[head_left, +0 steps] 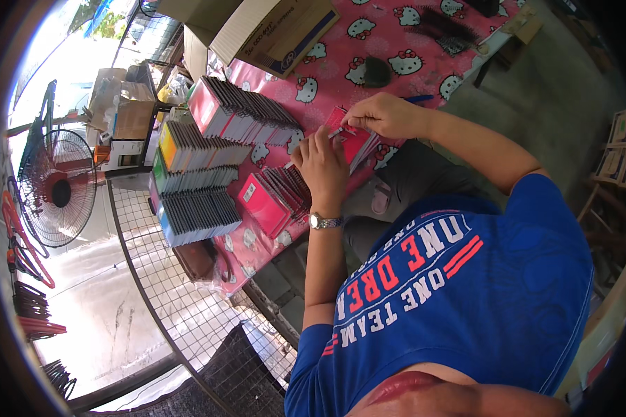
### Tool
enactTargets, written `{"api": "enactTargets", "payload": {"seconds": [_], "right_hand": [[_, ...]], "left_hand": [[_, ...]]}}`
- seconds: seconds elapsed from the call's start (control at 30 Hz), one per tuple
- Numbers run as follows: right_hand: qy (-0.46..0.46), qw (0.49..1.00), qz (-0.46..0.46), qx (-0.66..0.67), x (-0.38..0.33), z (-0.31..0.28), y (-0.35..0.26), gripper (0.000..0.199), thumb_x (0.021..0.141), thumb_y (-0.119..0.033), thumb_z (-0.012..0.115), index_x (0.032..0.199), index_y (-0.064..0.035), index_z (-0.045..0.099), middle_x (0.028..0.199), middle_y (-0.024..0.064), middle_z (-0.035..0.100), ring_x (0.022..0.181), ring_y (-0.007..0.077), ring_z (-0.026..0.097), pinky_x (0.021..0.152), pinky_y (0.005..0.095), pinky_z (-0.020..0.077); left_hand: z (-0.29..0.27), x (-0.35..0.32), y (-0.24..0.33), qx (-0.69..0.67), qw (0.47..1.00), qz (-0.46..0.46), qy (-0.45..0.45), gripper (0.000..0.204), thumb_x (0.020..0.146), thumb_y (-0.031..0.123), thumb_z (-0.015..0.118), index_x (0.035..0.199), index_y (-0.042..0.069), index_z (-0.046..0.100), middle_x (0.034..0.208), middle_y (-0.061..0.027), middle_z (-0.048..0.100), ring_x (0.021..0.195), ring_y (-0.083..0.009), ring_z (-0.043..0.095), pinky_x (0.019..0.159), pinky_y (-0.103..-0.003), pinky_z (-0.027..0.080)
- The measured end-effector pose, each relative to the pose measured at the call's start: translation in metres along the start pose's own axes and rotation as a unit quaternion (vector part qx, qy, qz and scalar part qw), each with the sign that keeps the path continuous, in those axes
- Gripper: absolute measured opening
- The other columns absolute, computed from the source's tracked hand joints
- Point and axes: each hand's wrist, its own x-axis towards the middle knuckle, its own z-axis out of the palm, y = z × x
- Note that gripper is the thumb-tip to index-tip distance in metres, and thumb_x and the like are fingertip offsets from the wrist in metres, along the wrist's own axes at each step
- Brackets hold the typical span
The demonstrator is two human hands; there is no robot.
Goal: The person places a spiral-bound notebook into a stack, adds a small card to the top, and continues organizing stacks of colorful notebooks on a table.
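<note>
A red notebook lies in front of me near the table's edge, with pale page edges on its right. My left hand, wearing a wristwatch, has its fingers bent and closed on the notebook's left edge. At the notebook's top my right hand is closed in a pinch; what sits between its fingertips is too small to make out. A thin pale strip shows between the two hands. Just left of my left hand leans a row of red-covered, spiral-bound notebooks.
Stacks of spiral notebooks with red, yellow and blue edges stand on the left side of the pink patterned table. A cardboard box sits at the back. A dark green object lies beyond my right hand. A fan stands far left.
</note>
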Motion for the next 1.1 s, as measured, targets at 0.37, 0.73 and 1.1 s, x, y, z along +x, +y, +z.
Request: {"api": "enactTargets", "payload": {"seconds": [0.37,0.73,1.1], "right_hand": [[-0.150,0.981,0.074,-0.102,0.027,-0.018,-0.032,0.034,0.092,-0.018,0.061,0.123,-0.0084,0.053,0.105,0.0131,0.065,0.093,0.0336,0.064,0.079,0.0403,0.0517],[-0.146,0.979,0.098,-0.105,0.059,-0.059,0.082,0.044,0.081,-0.028,0.071,0.122,-0.0123,0.064,0.123,0.0109,0.064,0.117,0.0283,0.058,0.096,0.0381,0.0464],[-0.301,0.903,0.124,0.282,0.055,-0.061,0.005,0.057,0.082,-0.030,0.072,0.127,0.0018,0.061,0.116,0.0103,0.067,0.109,0.0164,0.059,0.097,0.0318,0.0422]], "left_hand": [[-0.003,-0.003,0.006,0.008,1.000,0.022,-0.001,0.027,0.092,0.022,0.058,0.115,0.008,0.056,0.101,-0.0097,0.062,0.100,-0.0281,0.057,0.094,-0.046,0.035],[-0.006,-0.014,-0.005,0.051,0.997,-0.011,0.051,0.026,0.088,0.028,0.067,0.106,0.010,0.062,0.108,-0.0104,0.060,0.110,-0.0346,0.052,0.095,-0.049,0.036],[0.002,-0.004,-0.004,-0.065,0.996,-0.035,0.055,0.034,0.079,0.024,0.077,0.103,0.006,0.061,0.103,-0.0122,0.059,0.101,-0.0342,0.053,0.092,-0.046,0.040]]}}
